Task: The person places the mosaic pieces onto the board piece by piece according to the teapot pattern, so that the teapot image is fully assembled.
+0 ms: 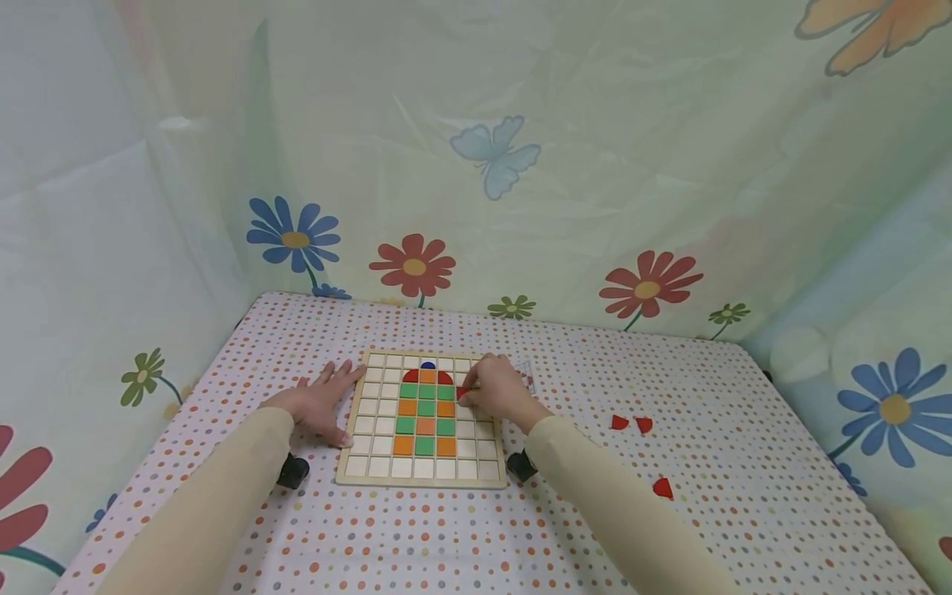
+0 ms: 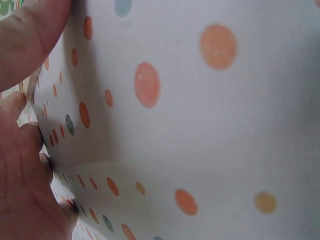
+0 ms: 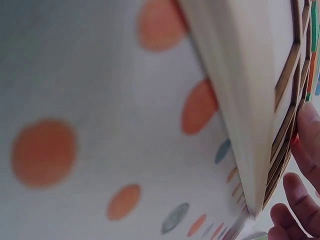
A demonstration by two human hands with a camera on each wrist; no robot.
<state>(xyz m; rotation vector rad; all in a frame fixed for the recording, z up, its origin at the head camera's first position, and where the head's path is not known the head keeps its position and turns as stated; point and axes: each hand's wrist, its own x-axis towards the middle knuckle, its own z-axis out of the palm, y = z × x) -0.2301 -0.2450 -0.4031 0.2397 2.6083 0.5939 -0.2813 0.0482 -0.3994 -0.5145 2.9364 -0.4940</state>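
A wooden grid board (image 1: 346, 468) lies on the spotted tablecloth with green and orange square tiles (image 1: 426, 407) set in its middle columns. Two red quarter-round tiles (image 1: 411, 376) and a blue round piece (image 1: 427, 364) top the pattern. My left hand (image 1: 320, 405) rests spread at the board's left edge, thumb and fingertips touching the frame. Over the cells just right of the pattern, my right hand (image 1: 497, 388) pinches a red tile (image 1: 461, 392) between thumb and fingers; most of that tile is hidden. In the right wrist view, only a sliver of red shows by the fingertips.
Three loose red quarter-round tiles, one of them the nearest red tile (image 1: 663, 488), lie on the cloth to the right. Behind my right hand is a printed card (image 1: 525, 373), partly covered. A flowered curtain (image 1: 550, 248) stands behind the table.
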